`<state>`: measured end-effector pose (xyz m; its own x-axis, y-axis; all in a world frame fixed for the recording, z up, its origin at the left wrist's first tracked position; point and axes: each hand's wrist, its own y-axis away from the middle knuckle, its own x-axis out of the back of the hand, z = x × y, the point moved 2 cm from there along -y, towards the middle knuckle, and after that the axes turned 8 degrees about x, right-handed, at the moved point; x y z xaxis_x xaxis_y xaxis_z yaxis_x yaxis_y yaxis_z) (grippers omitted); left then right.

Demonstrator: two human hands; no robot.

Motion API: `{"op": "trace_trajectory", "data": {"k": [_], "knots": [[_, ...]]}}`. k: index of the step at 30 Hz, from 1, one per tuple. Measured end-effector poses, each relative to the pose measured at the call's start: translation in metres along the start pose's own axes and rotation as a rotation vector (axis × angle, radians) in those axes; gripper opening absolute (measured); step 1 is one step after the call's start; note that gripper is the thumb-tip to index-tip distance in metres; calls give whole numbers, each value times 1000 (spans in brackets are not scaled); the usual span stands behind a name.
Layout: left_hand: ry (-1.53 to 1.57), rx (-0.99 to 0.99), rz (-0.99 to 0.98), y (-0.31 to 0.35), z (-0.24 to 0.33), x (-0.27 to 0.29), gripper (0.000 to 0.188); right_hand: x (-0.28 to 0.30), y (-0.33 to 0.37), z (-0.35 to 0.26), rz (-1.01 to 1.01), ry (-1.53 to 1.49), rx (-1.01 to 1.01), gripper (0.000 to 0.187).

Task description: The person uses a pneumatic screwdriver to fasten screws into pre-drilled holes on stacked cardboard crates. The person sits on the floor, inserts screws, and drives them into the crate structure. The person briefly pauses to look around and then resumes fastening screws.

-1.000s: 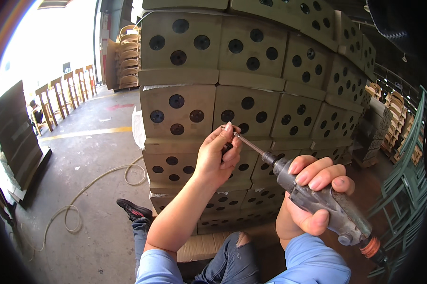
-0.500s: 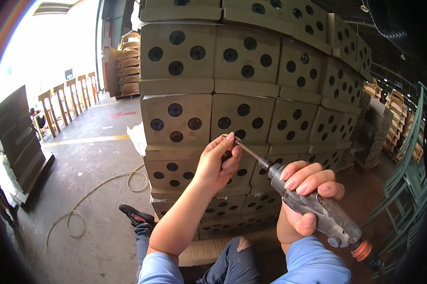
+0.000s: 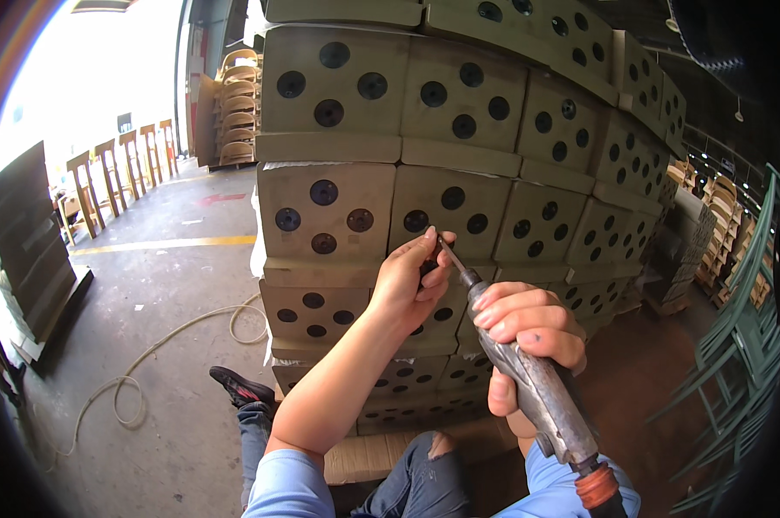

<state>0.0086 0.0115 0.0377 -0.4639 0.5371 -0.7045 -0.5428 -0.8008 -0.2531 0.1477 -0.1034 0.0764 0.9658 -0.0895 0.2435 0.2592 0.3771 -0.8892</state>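
Driver [image 3: 544, 406] filled your right hand [image 3: 532, 326] at four o'clock while your left hand [image 3: 409, 274] held something dark [image 3: 427, 268], work seemingly unfinished.

Left hand [image 3: 403, 281]: curled round a small dark item [image 3: 427, 269], fingertips at the bit's tip
Right hand [image 3: 532, 326]: wrapped around a grey power driver [image 3: 541, 393]
Bit [image 3: 454, 259]: slanting up leftward
Stack [image 3: 459, 154]: brown blocks, dark discs [image 3: 453, 198]
Hose [image 3: 159, 347]: looped on the floor [image 3: 183, 432], beside the stack's left edge
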Motion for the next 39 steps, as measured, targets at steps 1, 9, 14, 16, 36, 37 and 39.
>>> {"op": "trace_trajectory", "data": {"k": [1,9,14,16,36,37,39], "knots": [[7,-2,5,-4,-1,-2,29,1,-1,3,-11,22,11,46],[24,-24,22,-23,-6,6,26,-9,6,14,18,83,23,43],[36,-45,26,-16,-9,5,25,-10,9,7,50,63,12,43],[51,-70,66,-20,-7,10,26,-15,13,21,64,32,41,43],[103,103,184,37,-84,53,27,-23,6,28,-102,110,6,44],[111,100,206,41,-85,60,27,-25,8,32,-93,100,7,44],[133,79,289,52,-85,79,26,-29,12,39,-73,77,12,43]]}}
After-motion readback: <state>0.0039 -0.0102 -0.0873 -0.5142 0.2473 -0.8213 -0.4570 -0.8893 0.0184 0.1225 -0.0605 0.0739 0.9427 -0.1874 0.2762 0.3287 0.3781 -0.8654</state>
